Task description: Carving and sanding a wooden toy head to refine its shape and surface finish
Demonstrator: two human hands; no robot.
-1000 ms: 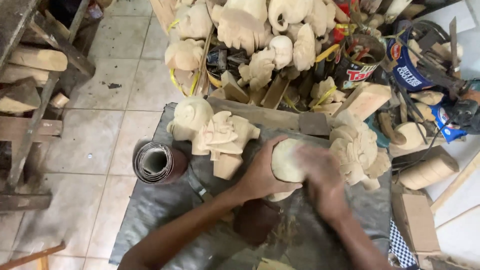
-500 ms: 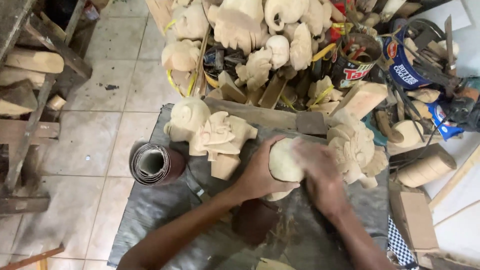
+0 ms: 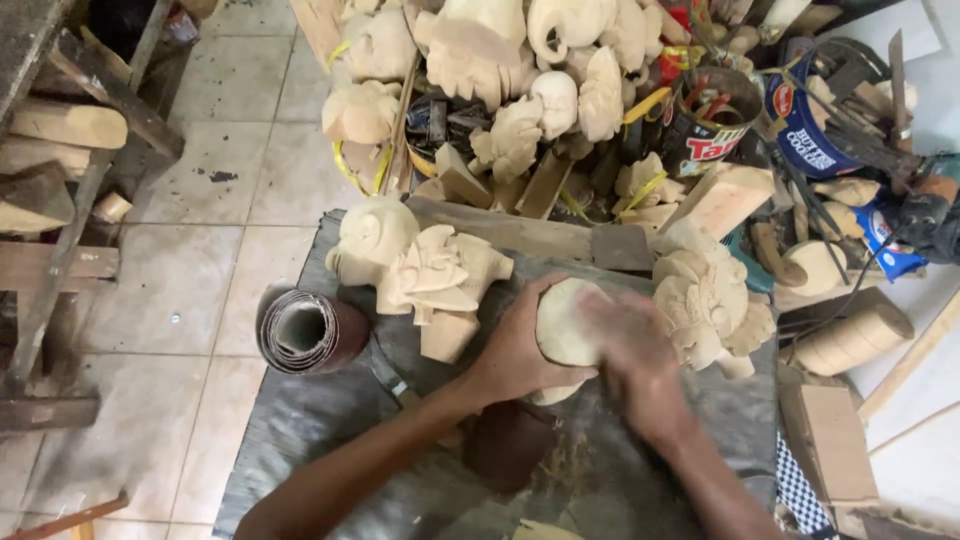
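My left hand (image 3: pixel 515 350) grips a pale rounded wooden carving (image 3: pixel 566 322) over a dark grey cloth (image 3: pixel 330 440). My right hand (image 3: pixel 632 362) lies against the carving's right side and is blurred with motion; whether anything is under its fingers cannot be seen. Left of the hands stand a carved winged figure (image 3: pixel 445 275) and a rounded carved head (image 3: pixel 370 238). An ornate carved mask (image 3: pixel 705 300) rests just right of my right hand.
A roll of brown sandpaper (image 3: pixel 305 330) lies at the cloth's left edge. Behind are several unfinished carvings (image 3: pixel 500 60), cans of tools (image 3: pixel 715 125), wood blocks (image 3: pixel 720 200) and a wooden plank (image 3: pixel 520 232). Timber racks (image 3: pixel 60 180) stand left on the tiled floor (image 3: pixel 190 270).
My right hand has shifted slightly over the carving in a rubbing motion. My left hand keeps its hold in the same place.
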